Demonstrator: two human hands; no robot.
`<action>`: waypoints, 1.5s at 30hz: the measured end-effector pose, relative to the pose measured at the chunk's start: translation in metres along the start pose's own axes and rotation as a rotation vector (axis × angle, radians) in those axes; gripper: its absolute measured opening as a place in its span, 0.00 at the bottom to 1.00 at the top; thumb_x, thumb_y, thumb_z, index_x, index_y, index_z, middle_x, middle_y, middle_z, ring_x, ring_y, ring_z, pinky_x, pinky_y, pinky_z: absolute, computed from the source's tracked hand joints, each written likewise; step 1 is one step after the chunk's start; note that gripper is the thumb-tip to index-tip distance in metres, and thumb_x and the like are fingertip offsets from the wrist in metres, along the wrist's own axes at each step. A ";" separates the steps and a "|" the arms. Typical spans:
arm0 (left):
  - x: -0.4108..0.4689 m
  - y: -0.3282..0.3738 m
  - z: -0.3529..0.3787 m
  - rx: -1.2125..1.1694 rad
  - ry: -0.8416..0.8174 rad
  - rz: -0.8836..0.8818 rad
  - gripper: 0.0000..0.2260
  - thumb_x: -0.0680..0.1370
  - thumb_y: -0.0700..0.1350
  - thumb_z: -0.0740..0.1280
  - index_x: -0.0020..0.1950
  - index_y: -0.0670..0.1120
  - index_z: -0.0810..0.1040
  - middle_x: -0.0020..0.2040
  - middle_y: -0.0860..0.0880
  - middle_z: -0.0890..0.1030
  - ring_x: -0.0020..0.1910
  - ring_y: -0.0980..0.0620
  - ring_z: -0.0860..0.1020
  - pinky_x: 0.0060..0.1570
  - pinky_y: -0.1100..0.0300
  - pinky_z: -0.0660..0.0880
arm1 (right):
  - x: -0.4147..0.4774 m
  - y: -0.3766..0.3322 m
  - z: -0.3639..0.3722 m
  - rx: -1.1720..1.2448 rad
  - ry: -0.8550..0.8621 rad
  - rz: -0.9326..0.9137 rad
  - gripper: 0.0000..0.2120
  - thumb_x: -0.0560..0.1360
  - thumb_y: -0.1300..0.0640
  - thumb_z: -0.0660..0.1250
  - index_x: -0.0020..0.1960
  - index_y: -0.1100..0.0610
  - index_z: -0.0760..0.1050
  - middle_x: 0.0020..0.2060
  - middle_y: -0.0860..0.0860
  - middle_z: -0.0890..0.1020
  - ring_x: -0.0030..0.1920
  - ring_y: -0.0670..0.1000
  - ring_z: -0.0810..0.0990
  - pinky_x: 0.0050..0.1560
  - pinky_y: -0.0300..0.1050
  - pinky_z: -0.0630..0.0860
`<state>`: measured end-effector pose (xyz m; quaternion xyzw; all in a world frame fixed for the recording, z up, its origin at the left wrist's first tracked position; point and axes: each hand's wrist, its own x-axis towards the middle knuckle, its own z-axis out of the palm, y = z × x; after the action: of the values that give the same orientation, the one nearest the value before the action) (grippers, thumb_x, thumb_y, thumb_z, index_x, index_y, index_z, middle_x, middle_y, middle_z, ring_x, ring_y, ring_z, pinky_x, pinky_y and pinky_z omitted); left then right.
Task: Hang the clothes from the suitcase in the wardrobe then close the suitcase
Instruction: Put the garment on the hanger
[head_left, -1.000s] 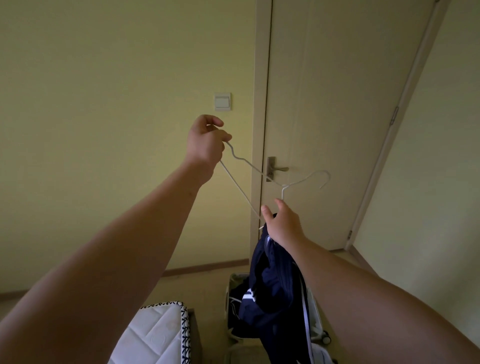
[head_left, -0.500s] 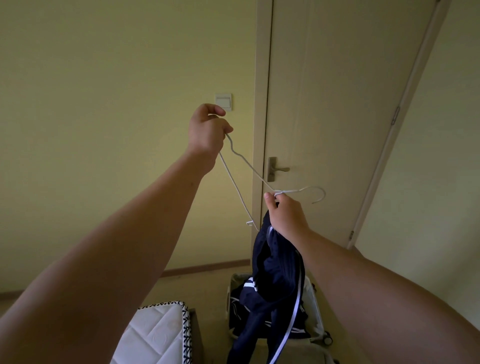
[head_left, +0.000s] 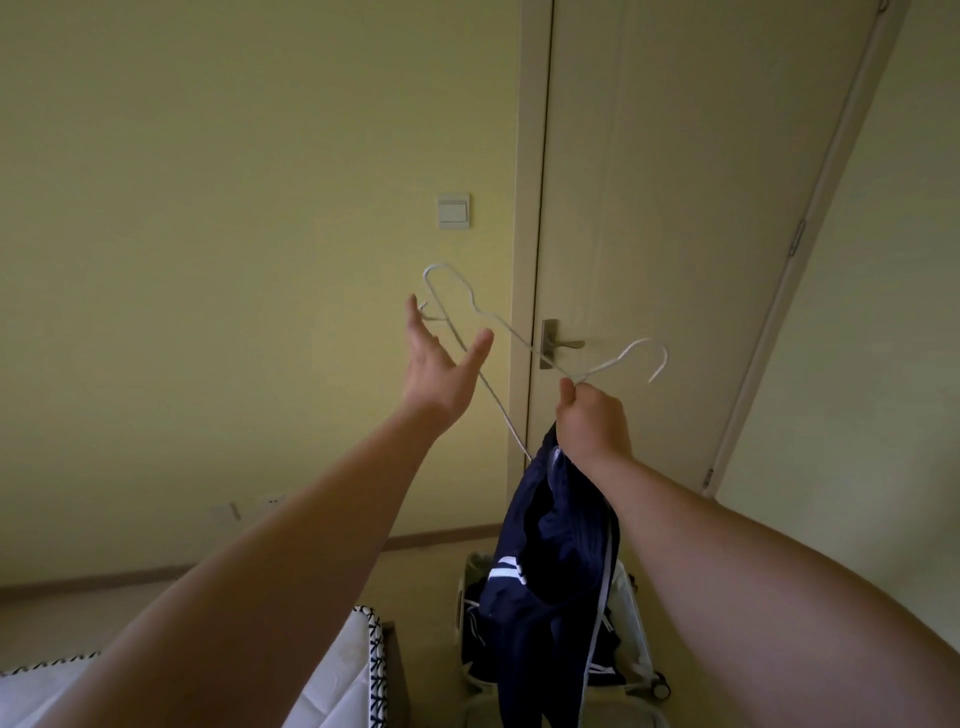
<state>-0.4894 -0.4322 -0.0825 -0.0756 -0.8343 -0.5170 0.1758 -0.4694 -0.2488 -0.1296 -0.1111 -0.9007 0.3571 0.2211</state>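
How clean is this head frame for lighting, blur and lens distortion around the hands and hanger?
Head view: dim, flat yellowish light, no glare; the wide-angle lens makes the door frame lean and the forearms loom large; the white wire hanger, the open left hand and the right hand pinching it look sharp; the navy garment loses its folds in shadow.

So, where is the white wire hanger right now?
In the head view the white wire hanger is mid-frame, before the door handle: the right hand pinches its neck, the open left hand is at its far end.
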 end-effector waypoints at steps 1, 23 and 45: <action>-0.006 -0.009 0.005 0.005 -0.047 -0.038 0.51 0.69 0.74 0.63 0.78 0.55 0.35 0.81 0.47 0.49 0.76 0.46 0.62 0.72 0.44 0.63 | 0.000 0.000 0.000 0.028 0.009 0.026 0.23 0.84 0.47 0.50 0.36 0.56 0.70 0.32 0.52 0.76 0.35 0.54 0.76 0.32 0.44 0.67; -0.038 -0.080 0.020 0.118 -0.195 -0.056 0.12 0.65 0.27 0.56 0.31 0.44 0.69 0.40 0.52 0.84 0.39 0.50 0.79 0.35 0.62 0.74 | 0.018 -0.010 -0.051 0.843 0.172 0.657 0.21 0.82 0.42 0.55 0.38 0.55 0.72 0.38 0.52 0.78 0.41 0.55 0.79 0.49 0.50 0.78; -0.003 -0.080 -0.019 0.133 -0.567 -0.364 0.25 0.73 0.29 0.57 0.57 0.52 0.83 0.56 0.48 0.83 0.55 0.49 0.81 0.61 0.53 0.77 | -0.002 -0.022 -0.034 0.936 -0.129 0.436 0.27 0.81 0.37 0.52 0.43 0.55 0.79 0.34 0.50 0.80 0.34 0.53 0.81 0.35 0.45 0.78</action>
<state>-0.5073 -0.4847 -0.1427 -0.0547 -0.8817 -0.4427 -0.1538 -0.4523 -0.2448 -0.0927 -0.1632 -0.6124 0.7654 0.1117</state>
